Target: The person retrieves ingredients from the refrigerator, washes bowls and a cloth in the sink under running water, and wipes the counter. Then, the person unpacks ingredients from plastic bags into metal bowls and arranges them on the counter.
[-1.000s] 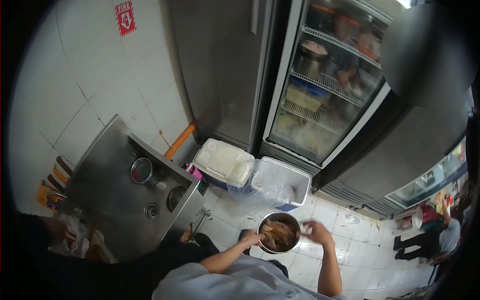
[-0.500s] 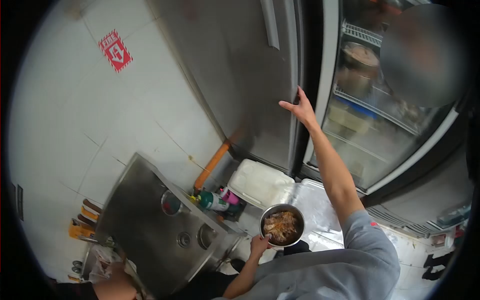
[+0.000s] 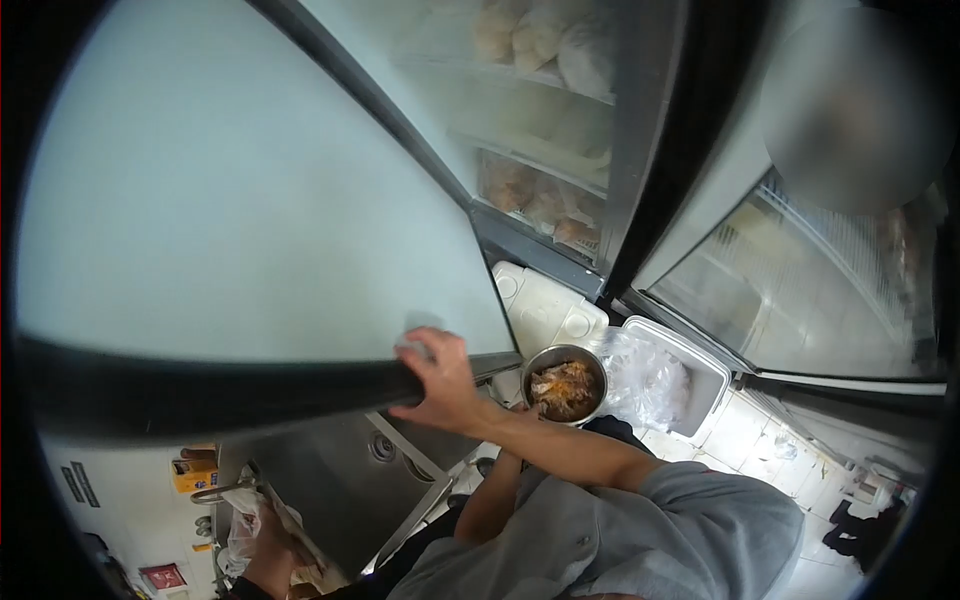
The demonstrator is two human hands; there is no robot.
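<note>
My right hand has its fingers hooked round the edge of a tall refrigerator door, which stands swung wide on the left with its pale inner side showing. Low in front of my body my left hand grips the near rim of a round metal bowl. Brown cooked meat pieces in sauce lie in the bowl. My right forearm hides most of the left hand. Inside the refrigerator, shelves carry several bagged foods.
Beneath the bowl are a white lid and a white bin holding clear plastic bags. A glass-door fridge stands at right. At lower left, another person's arm is by the steel sink.
The steel refrigerator door has swung open toward the left, with my right hand on its edge. Its shelves now show. The bowl stays in my left hand.
</note>
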